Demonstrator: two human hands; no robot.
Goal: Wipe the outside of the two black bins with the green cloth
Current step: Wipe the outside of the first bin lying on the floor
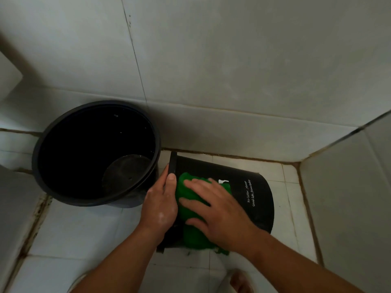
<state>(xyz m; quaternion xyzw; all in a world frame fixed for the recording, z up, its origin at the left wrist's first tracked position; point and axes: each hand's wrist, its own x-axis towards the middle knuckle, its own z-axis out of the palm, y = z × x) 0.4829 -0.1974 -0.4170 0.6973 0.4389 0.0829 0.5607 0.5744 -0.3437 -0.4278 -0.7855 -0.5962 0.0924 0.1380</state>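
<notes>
A smaller black bin [251,199] with white lettering lies on its side on the floor, its rim to the left. My left hand [160,201] grips that rim, thumb over the edge. The green cloth [190,235] is spread over the bin's side near the rim, and my right hand [215,210] presses flat on it with fingers apart. A larger black bin [95,153] stands upright and open just to the left, touching or nearly touching the lying one.
White tiled floor [84,229] with dark dirty grout runs below. A tiled wall [232,70] rises behind the bins and another wall [349,197] closes in on the right. A foot [241,282] shows at the bottom edge.
</notes>
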